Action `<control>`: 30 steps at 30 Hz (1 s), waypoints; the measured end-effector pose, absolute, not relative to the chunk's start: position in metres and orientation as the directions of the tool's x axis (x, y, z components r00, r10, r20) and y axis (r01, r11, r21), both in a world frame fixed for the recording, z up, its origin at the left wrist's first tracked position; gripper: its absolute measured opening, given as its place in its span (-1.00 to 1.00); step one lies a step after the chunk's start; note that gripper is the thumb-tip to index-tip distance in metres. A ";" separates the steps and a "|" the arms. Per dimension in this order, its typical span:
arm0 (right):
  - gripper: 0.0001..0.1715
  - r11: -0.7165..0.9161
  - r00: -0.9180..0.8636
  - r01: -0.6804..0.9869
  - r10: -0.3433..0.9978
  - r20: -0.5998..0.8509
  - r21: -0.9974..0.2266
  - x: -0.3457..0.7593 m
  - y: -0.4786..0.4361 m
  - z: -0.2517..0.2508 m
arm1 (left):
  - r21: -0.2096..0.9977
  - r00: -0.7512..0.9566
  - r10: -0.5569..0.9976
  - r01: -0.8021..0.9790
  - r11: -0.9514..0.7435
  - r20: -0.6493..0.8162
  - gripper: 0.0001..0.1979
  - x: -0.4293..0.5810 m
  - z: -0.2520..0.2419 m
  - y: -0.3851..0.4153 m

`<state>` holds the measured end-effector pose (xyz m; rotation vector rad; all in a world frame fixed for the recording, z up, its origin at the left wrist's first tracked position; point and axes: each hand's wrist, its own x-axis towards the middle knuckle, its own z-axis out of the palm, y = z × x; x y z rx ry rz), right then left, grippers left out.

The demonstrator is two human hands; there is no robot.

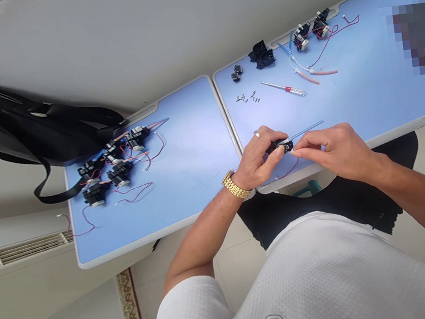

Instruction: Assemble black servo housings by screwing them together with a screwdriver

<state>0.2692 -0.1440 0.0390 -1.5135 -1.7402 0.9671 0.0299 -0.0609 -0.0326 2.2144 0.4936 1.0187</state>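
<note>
My left hand (264, 156), with a ring and a gold watch, is closed around a small black pump (274, 146) at the front edge of the right table. Much of the pump is hidden by the fingers. A clear blue tube (307, 129) sticks out from it to the right, and a thin red wire (288, 170) hangs below. My right hand (334, 150) pinches at the pump's right end, thumb against index finger; what lies between them is too small to make out.
Beyond my hands lie a screwdriver (284, 88), several screws (247, 97), two small round parts (237, 73), black housings (262, 55), joined tubes (297, 65) and two pumps (311, 31). Several pumps (113, 163) and a black bag (32, 126) occupy the left table.
</note>
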 end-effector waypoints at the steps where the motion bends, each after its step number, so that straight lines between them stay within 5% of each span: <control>1: -0.75 0.071 -0.143 0.533 0.990 -0.007 -0.843 0.270 -0.144 0.039 | 0.685 0.631 0.570 0.082 -0.724 0.526 -0.67 0.030 -0.033 -0.061; 17: -0.72 -0.066 -0.171 0.468 0.971 -0.164 -0.881 0.275 -0.138 0.039 | 0.686 0.659 0.564 0.099 -0.721 0.498 -0.64 0.030 -0.033 -0.061; 30: -0.63 0.305 -0.233 0.649 0.952 0.200 -0.697 0.268 -0.156 0.019 | 0.745 0.616 0.629 0.100 -0.660 0.474 -0.62 0.031 -0.034 -0.060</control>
